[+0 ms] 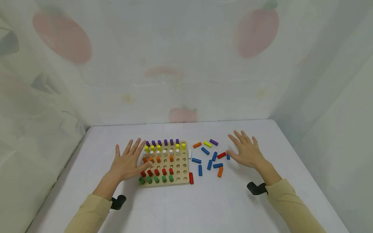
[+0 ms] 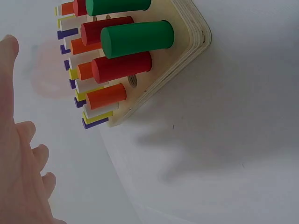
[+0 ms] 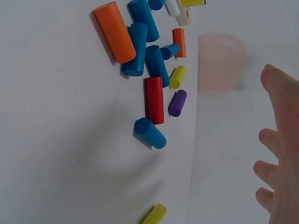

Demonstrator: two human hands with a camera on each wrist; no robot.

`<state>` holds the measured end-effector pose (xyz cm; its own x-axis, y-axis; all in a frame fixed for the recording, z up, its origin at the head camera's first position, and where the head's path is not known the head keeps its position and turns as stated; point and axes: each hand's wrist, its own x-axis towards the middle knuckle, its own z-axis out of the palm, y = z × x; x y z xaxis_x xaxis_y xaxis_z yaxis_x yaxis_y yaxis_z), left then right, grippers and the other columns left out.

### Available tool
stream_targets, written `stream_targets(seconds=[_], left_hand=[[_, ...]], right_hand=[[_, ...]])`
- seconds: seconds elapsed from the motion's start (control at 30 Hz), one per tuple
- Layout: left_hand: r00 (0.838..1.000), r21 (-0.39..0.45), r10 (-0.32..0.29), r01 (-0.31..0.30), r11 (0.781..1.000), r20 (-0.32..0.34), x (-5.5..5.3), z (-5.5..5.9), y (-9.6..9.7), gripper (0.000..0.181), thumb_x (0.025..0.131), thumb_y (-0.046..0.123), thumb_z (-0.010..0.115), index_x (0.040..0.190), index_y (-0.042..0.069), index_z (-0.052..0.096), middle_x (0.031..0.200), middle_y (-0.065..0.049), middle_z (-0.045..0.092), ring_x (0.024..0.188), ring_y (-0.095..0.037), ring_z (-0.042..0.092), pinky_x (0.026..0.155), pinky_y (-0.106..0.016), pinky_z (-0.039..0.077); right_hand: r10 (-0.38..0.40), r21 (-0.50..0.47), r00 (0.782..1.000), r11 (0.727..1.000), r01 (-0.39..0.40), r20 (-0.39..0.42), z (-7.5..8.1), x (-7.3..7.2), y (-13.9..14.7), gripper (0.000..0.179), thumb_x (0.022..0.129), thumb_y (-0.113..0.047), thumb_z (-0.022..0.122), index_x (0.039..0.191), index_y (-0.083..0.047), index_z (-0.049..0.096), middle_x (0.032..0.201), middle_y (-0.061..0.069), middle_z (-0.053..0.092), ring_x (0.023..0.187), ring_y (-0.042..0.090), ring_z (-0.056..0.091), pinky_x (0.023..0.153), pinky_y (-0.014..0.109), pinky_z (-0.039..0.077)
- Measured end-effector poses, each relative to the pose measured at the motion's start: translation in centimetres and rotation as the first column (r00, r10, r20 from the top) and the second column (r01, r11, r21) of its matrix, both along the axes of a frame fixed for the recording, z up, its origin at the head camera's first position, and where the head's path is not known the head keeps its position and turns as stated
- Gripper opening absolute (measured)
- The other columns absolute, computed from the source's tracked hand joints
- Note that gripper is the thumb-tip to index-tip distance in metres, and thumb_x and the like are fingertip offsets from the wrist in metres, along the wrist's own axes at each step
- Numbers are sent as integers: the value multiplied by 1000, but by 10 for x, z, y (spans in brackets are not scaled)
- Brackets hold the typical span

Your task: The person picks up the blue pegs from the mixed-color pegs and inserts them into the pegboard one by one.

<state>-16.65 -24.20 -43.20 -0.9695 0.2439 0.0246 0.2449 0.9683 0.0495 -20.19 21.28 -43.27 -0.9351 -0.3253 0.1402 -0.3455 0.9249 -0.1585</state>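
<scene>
A wooden pegboard (image 1: 181, 161) lies left of the table's middle, with rows of purple, yellow, white, orange, red and green pegs standing in it. Over its left edge hovers my left hand (image 1: 127, 163), fingers spread and holding nothing; its thumb overlaps the board in the head view. The nearest green peg (image 2: 138, 39) stands at a board corner in the left wrist view. My right hand (image 1: 247, 152), also spread and holding nothing, hangs above the right end of the loose pegs. Beneath it lie a red peg (image 3: 154, 100) and a blue peg (image 3: 150, 133).
Several loose blue pegs (image 1: 209, 165) lie right of the board, among them orange, yellow and purple ones. A white peg (image 1: 190, 154) and a red peg (image 1: 191, 178) lie along the board's right edge. Pale printed curtains (image 1: 186, 64) enclose the white table (image 1: 175, 207).
</scene>
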Motion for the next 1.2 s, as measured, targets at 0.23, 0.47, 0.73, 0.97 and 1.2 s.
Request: stream_targets(seconds=[0.23,0.47,0.73,0.97,1.2], left_hand=[[1000,86,16,-16,996,-5,4,-2,-4,91,81,66,49,149,17,15,154,-13,14,140,-38,10,101,-70,-8],[999,172,19,-12,985,-40,9,-11,-9,90,80,66,51,149,18,17,153,-12,18,140,-38,12,101,-72,-2],[997,260,34,-15,966,-68,15,-22,-10,87,81,57,58,148,17,20,152,-13,22,138,-39,16,100,-72,4],[996,334,40,-11,943,-82,20,-31,-11,83,82,48,62,147,15,23,151,-14,24,137,-41,19,100,-71,11],[993,375,13,31,926,-113,23,-43,-12,86,79,48,66,147,15,24,150,-13,26,135,-42,23,100,-69,19]], right_hand=[[8,-29,999,1000,-10,-47,-6,2,0,70,83,-48,58,141,-16,37,147,14,32,136,39,23,102,68,14],[25,-99,997,995,-32,-74,-10,4,-1,67,82,-44,61,139,-14,40,142,15,39,132,40,30,100,67,22],[29,-164,993,985,-48,-115,-18,9,-5,61,82,-37,65,135,-13,46,137,13,47,129,37,36,100,63,27],[38,-208,990,976,-66,-136,-29,13,-11,58,82,-34,67,132,-13,49,133,12,51,125,34,42,99,61,30],[53,-236,982,967,-95,-179,-39,17,-20,55,80,-31,70,128,-12,52,128,11,54,119,31,48,95,57,38]])
